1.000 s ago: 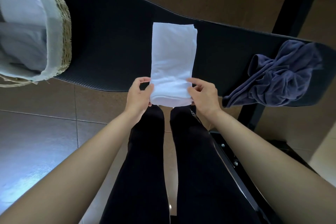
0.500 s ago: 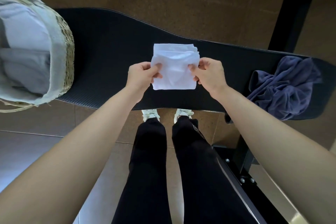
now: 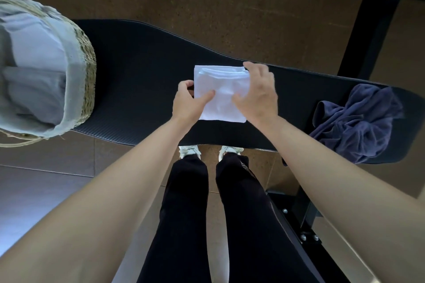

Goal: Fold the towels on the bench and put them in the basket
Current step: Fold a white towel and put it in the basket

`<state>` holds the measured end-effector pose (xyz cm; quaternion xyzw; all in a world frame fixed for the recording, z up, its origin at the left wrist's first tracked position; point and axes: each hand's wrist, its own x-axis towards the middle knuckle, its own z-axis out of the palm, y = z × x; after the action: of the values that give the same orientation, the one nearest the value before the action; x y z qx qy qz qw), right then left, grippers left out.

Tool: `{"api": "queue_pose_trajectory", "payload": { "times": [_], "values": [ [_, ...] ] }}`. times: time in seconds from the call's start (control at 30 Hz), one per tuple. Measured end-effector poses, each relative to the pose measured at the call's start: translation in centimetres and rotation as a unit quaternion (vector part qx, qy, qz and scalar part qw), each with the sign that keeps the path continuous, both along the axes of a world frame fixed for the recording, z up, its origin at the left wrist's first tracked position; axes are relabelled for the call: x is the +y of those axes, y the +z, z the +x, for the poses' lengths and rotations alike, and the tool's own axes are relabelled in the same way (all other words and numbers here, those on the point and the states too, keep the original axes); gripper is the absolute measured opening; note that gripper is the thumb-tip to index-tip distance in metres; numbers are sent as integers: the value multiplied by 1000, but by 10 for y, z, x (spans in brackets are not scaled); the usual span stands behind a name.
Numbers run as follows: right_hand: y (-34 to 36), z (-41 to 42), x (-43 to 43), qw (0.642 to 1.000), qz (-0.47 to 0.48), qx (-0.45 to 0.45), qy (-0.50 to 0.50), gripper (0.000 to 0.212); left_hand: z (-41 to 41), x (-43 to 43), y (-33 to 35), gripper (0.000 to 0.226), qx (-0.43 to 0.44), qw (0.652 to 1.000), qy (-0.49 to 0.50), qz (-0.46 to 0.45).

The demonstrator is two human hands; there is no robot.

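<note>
A white towel (image 3: 222, 92), folded into a small rectangle, lies on the middle of the black padded bench (image 3: 138, 80). My left hand (image 3: 187, 101) pinches its left edge, thumb on top and fingers curled under the edge. My right hand (image 3: 258, 91) rests on the towel's right side with the fingers spread and fairly straight. A crumpled dark blue towel (image 3: 358, 122) lies on the bench's right end. The woven basket (image 3: 88, 85) with a pale cloth liner stands at the bench's left end and holds grey and pale folded towels (image 3: 34, 71).
A black metal frame post (image 3: 372, 20) rises behind the bench at the right. More black frame with bolts (image 3: 305, 234) sits on the floor at lower right. My legs and white shoes (image 3: 188, 150) stand right against the bench's near edge on the tiled floor.
The long white towel was folded in half away from me into a small rectangle. Both hands moved up with it; my right hand let go of the edge and now lies on top.
</note>
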<state>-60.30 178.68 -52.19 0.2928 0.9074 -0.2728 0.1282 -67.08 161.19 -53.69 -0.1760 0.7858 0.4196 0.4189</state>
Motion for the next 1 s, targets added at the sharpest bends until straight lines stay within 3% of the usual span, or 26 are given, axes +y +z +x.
{"api": "queue_pose_trajectory", "payload": {
  "times": [0.1,0.23,0.3,0.4,0.53,0.7,0.83,0.93,1.0],
  "values": [
    [-8,-5,-5,997,-2,-67,49,87,4,8,-3,61,-29,1000,9,-6],
    [-14,-17,5,985,42,-90,141,96,3,12,0,33,-68,997,-30,30],
    [-11,-23,11,974,52,-79,207,101,1,10,7,35,-45,996,-66,34],
    [-7,-24,22,961,-11,-70,268,99,-3,9,24,44,-20,990,-133,43],
    [3,-10,30,961,-107,-78,245,84,-1,2,47,45,-20,981,-183,64],
    [32,-5,7,958,-187,-129,173,73,-6,-26,77,43,-28,980,-143,139],
    [50,-13,-17,937,-263,-150,173,40,-12,-51,90,26,2,979,-138,151],
    [58,-30,-45,925,-308,-156,160,63,-24,-75,93,33,18,981,-113,159],
    [66,-49,-67,917,-347,-151,128,66,-37,-98,100,34,25,981,-84,173]
  ]
}}
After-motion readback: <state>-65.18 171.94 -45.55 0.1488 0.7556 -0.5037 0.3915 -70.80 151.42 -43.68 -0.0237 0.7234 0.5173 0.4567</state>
